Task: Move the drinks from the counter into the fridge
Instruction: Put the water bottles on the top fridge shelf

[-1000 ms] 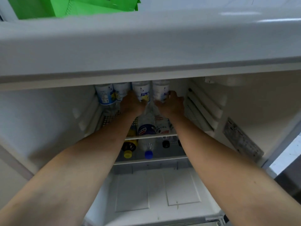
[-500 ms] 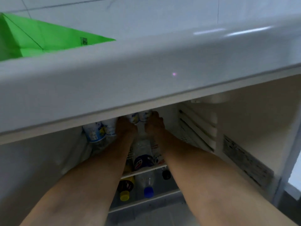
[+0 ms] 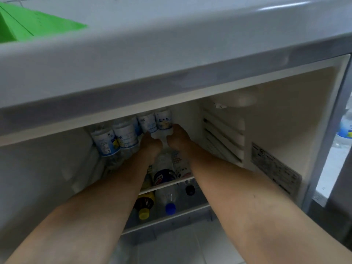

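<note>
Both your hands reach deep into the open fridge (image 3: 266, 115), side by side at the upper shelf; your left hand (image 3: 151, 144) and right hand (image 3: 178, 139) sit close together against the bottoms of the two rightmost water bottles (image 3: 155, 122), which stand in a row of four with white-and-blue labels; the fingers are hidden behind the knuckles, so whether they curl round the bottles or merely press on them cannot be told; two more labelled bottles (image 3: 114, 141) of the same row stand just to the left of your left wrist; on the wire shelf below lie a dark-labelled cola bottle (image 3: 163, 175), a blue-capped bottle (image 3: 170, 207) and a yellow-capped bottle (image 3: 143, 213) (caps towards you); a green box (image 3: 28, 27) rests on top of the fridge; at the far right edge another water bottle (image 3: 345, 128) shows outside the fridge.
</note>
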Demonstrator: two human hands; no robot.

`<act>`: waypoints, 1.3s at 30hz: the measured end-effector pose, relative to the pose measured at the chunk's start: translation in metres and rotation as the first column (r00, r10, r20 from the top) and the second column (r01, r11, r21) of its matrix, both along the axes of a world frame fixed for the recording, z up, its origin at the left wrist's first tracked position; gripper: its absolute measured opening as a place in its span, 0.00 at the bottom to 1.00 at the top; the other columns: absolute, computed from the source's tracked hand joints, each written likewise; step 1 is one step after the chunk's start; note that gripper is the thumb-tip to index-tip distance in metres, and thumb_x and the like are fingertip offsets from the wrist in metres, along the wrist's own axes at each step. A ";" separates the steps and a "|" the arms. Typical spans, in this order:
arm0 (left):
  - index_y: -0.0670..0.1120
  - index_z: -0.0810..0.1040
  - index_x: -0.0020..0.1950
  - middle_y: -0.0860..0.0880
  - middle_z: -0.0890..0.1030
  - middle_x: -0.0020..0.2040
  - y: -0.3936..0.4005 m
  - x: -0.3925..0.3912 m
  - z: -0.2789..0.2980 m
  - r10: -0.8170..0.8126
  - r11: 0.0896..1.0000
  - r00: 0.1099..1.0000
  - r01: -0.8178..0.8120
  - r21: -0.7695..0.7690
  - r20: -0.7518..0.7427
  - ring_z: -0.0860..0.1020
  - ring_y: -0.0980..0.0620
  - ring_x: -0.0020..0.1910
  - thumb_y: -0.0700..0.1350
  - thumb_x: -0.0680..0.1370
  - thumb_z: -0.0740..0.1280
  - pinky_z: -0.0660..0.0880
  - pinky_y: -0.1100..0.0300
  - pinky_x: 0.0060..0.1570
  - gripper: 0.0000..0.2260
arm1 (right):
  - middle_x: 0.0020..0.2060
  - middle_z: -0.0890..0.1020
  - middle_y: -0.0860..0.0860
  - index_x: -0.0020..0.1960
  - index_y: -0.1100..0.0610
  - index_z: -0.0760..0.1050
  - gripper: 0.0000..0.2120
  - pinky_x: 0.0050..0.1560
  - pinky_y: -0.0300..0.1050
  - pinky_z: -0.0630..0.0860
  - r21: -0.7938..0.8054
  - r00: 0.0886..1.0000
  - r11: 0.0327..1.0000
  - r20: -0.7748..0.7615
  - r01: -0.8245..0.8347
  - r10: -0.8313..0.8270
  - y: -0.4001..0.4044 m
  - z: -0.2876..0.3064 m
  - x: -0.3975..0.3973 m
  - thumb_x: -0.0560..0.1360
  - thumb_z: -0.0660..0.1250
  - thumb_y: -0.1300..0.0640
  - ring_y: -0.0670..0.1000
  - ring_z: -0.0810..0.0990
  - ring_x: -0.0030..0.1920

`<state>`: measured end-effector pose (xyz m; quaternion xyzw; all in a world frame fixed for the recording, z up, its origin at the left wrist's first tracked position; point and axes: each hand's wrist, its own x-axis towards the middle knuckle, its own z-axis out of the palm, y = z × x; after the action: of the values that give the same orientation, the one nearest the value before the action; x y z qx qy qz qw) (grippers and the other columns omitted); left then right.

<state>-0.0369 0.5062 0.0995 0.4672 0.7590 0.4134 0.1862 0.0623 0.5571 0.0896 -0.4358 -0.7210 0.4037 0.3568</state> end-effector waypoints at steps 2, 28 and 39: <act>0.38 0.60 0.78 0.39 0.66 0.75 -0.008 0.006 0.002 0.037 0.997 0.998 -0.041 0.065 0.055 0.68 0.41 0.71 0.38 0.84 0.56 0.64 0.54 0.71 0.21 | 0.68 0.73 0.59 0.73 0.62 0.66 0.22 0.60 0.36 0.64 -0.006 0.995 0.996 -0.048 0.090 -0.090 -0.009 -0.002 0.006 0.80 0.63 0.61 0.58 0.72 0.67; 0.42 0.71 0.36 0.46 0.74 0.34 -0.273 0.216 -0.065 0.209 0.919 0.976 -0.172 0.355 -0.069 0.73 0.45 0.36 0.49 0.84 0.57 0.65 0.55 0.36 0.19 | 0.38 0.80 0.40 0.44 0.48 0.78 0.04 0.37 0.27 0.68 -0.086 0.952 0.972 -0.199 0.219 -0.232 -0.311 -0.061 0.225 0.77 0.67 0.55 0.38 0.77 0.40; 0.42 0.72 0.37 0.43 0.78 0.33 -0.380 0.326 -0.196 -0.116 0.977 0.993 0.109 -0.184 -0.028 0.78 0.41 0.33 0.51 0.83 0.60 0.73 0.52 0.34 0.18 | 0.40 0.84 0.49 0.45 0.56 0.81 0.03 0.50 0.47 0.78 -0.429 0.828 0.761 -0.053 0.486 -0.558 -0.457 -0.201 0.409 0.75 0.69 0.56 0.50 0.82 0.44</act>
<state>0.2891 0.1262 -0.0969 0.4982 0.7695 0.3220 0.2367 0.4711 0.1001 -0.1117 -0.6451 -0.4379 0.4626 0.4219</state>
